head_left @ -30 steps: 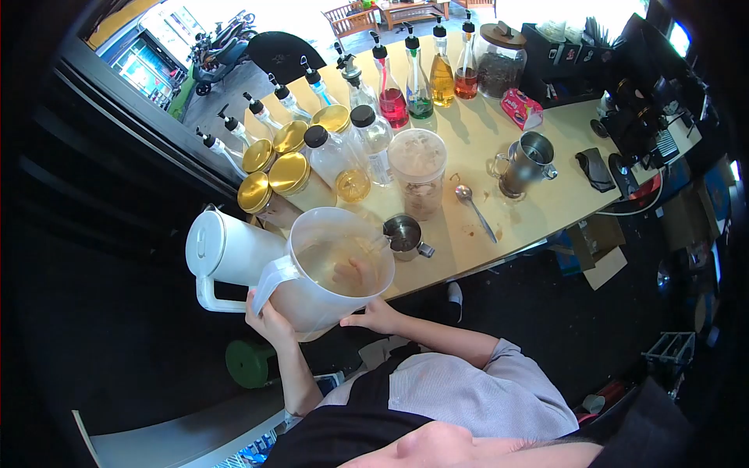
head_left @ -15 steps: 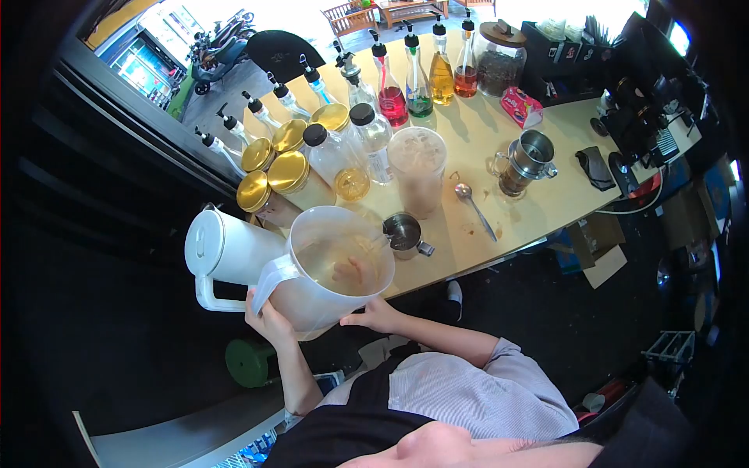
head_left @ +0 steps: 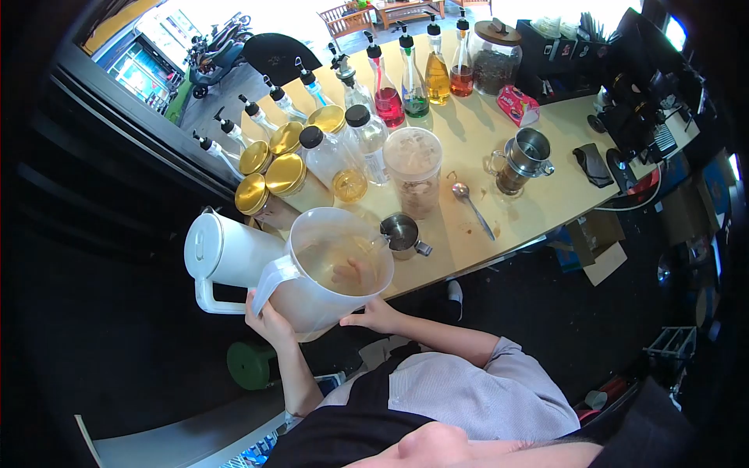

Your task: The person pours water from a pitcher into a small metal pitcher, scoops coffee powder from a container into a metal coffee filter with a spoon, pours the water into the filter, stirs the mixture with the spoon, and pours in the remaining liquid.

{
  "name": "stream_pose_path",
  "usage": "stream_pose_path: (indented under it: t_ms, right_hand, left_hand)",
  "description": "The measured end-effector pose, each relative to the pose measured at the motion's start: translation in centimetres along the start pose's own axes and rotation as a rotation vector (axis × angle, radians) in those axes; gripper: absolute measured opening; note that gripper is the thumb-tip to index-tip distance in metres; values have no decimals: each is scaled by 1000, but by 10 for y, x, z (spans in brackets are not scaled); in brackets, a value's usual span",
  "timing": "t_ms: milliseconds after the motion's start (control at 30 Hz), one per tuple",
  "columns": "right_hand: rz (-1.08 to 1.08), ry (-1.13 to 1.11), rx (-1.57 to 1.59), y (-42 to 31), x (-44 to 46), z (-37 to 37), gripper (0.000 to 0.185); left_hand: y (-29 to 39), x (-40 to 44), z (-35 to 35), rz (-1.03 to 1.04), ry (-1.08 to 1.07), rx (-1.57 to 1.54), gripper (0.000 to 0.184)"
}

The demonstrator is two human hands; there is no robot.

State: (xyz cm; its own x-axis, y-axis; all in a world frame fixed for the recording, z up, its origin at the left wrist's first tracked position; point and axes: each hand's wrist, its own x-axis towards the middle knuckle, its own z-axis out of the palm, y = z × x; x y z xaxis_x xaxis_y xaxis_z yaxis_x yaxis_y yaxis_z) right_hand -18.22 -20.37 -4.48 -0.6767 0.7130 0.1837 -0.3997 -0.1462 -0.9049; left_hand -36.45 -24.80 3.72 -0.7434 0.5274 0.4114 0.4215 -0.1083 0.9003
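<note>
My left hand [head_left: 271, 321] is wrapped round the handle of a large translucent plastic pitcher [head_left: 312, 308], at the near edge of the table. Under the pitcher's right side, my right hand [head_left: 376, 316] supports it, and its fingers show blurred through the wall. The pitcher's mouth faces up toward me, and its spout sits by a small steel jug [head_left: 403, 234]. Whether liquid is running from the spout, I cannot tell. Touching or just behind the pitcher's left side stands a white lidded jug [head_left: 226, 253]. A tall clear cup [head_left: 413, 171] with a brownish, icy drink stands beyond the steel jug.
A spoon [head_left: 474, 210] lies right of the cup, near a metal drip filter [head_left: 530, 152] on a glass mug. Gold-lidded jars [head_left: 286, 173] and several pump bottles [head_left: 388, 101] line the far side. A green bin [head_left: 250, 365] stands on the floor.
The view has shifted slightly, so the tabletop things sit a little further left. Both hands and the pitcher are almost unmoved.
</note>
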Motion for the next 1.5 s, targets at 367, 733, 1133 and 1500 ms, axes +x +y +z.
stream_pose_path:
  t_ms: [367, 733, 1133, 1500]
  right_hand:
    - [31, -13, 21, -4, -1, 0, 81]
    - [-9, 5, 19, -3, 0, 1, 82]
    - [40, -20, 16, -4, 0, 0, 82]
    - [-14, 14, 14, 2, 0, 1, 81]
  left_hand:
    - [5, -1, 2, 3, -21, -41, 29]
    - [-1, 0, 0, 1, -11, -62, 29]
    - [1, -1, 1, -2, -5, -46, 29]
    - [5, -1, 4, -6, -4, -44, 31]
